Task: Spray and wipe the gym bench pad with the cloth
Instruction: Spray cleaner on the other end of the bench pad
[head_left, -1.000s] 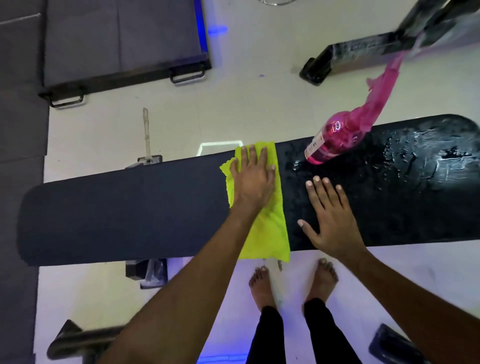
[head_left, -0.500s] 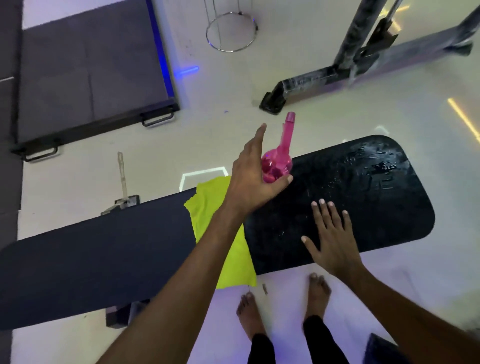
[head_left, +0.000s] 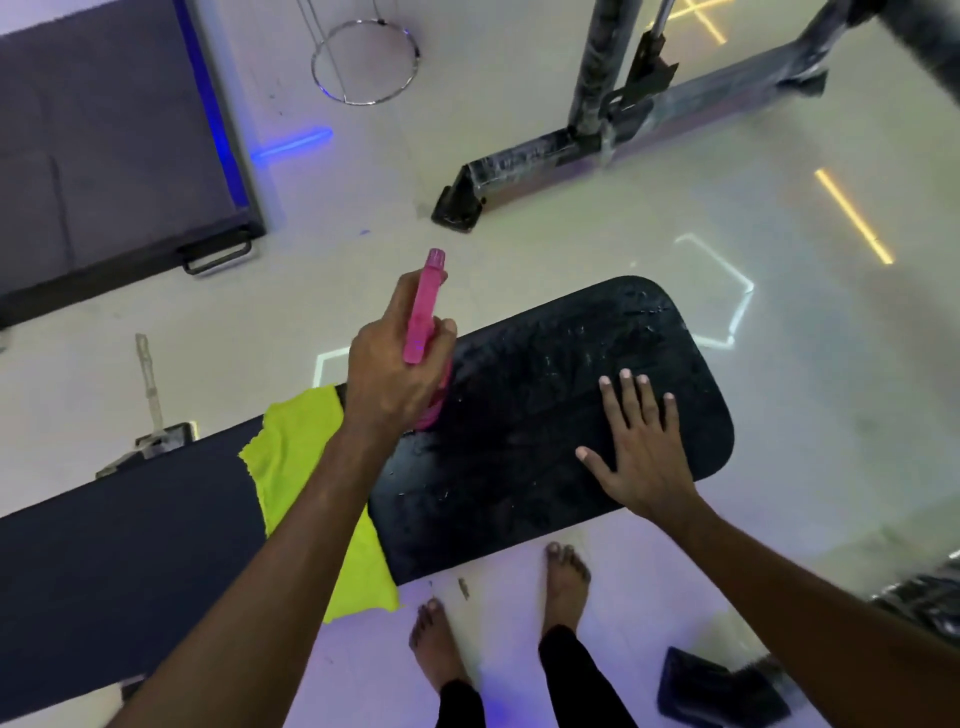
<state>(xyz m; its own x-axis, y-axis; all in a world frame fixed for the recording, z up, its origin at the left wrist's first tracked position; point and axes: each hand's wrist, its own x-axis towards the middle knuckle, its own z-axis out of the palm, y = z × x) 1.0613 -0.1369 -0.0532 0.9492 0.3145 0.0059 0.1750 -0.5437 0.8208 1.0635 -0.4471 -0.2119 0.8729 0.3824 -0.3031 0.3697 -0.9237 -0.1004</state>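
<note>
While the left hand (head_left: 387, 374) grips the pink spray bottle (head_left: 423, 312), the right hand (head_left: 641, 452) lies flat, fingers spread, on the wet bench pad (head_left: 519, 467), yellow cloth (head_left: 296, 452) alongside.

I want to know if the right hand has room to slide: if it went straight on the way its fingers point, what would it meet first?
Nothing, probably: ahead of the right hand lies only wet bench pad up to its far edge, then floor.

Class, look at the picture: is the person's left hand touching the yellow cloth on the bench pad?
Apart. The head view shows the left hand raised, gripping the pink spray bottle, while the yellow cloth lies on the bench pad beneath the forearm.
</note>
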